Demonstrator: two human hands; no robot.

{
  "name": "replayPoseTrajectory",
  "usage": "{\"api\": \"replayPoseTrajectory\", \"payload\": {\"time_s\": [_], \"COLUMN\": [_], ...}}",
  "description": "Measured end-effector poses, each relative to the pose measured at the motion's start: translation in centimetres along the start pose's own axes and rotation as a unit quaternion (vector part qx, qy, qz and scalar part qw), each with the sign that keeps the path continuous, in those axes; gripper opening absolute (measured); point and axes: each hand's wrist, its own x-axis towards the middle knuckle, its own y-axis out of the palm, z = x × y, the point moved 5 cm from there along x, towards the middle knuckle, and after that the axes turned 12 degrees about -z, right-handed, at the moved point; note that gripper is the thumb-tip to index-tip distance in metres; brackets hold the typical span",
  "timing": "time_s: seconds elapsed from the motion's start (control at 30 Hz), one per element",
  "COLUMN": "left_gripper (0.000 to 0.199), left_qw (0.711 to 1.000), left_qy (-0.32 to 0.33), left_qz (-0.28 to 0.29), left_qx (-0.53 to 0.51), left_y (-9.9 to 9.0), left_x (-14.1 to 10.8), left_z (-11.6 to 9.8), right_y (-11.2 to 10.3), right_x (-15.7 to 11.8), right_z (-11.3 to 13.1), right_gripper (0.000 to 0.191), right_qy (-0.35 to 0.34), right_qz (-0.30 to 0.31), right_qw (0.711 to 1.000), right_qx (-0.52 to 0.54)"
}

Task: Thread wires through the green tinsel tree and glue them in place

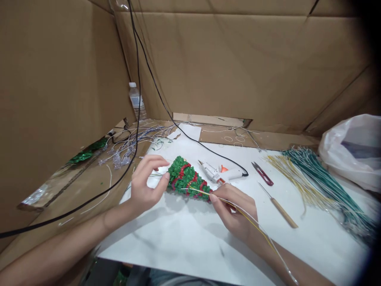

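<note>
From the head camera, the left hand [147, 184] is half curled, its fingertips [166, 175] against the edge of a green beaded tree [187, 178] strung with red beads (whether it truly grips the tree or only steadies it, I cannot tell). The tree lies between the two hands, over the white surface [166, 238]. The right hand [233, 210] is nearly closed, thumb and fingers pinching thin yellow and white wires [241, 210] at the tree's lower right corner, and those wires run across the hand and down toward the near edge. Just beyond the tree sits a white hot glue gun [216, 172] with a black cord [166, 109] rising behind it. To the right lie red-handled thread snips [262, 173] and a wooden-handled awl [279, 206], then a large bundle of green and gold wires [321, 182] beside a white plastic bag [349, 151]. Farther back and to the left, a tangle of pale wires [137, 139] spreads near green tinsel [87, 153]. A plastic water bottle [136, 101] stands in the corner where the cardboard walls [68, 79] meet.
</note>
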Motion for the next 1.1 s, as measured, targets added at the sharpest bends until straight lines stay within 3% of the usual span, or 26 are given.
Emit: {"api": "replayPoseTrajectory", "payload": {"time_s": [0.1, 0.2, 0.3, 0.6, 0.9, 1.1], "left_gripper": [0.014, 0.016, 0.018, 0.022, 0.023, 0.023], "left_qw": [0.992, 0.966, 0.945, 0.939, 0.935, 0.935], "left_qy": [-0.123, -0.249, -0.307, -0.312, -0.318, -0.319], "left_qz": [0.016, 0.05, 0.079, 0.12, 0.126, 0.125], "left_qx": [0.006, -0.049, -0.079, -0.084, -0.092, -0.088], "left_y": [0.4, 1.2, 1.9, 2.3, 2.4, 2.4], "left_x": [-0.1, -1.0, -1.8, -2.5, -2.8, -2.7], "left_z": [2.2, 3.9, 4.6, 4.4, 4.2, 4.2], "right_y": [0.0, 0.2, 0.5, 0.7, 0.7, 0.6], "right_x": [0.0, -0.1, -0.2, -0.8, -0.4, -0.3], "right_z": [0.2, 0.3, 0.1, 0.0, -1.2, -1.1], "right_gripper": [0.017, 0.021, 0.021, 0.023, 0.015, 0.015], "right_qy": [-0.024, -0.051, -0.057, -0.063, 0.026, 0.018], "right_qz": [-0.009, -0.005, 0.005, 0.013, 0.014, 0.022], "right_qw": [1.0, 0.999, 0.998, 0.998, 1.0, 0.999], "right_qx": [-0.006, 0.0, 0.003, 0.001, 0.012, 0.019]}}
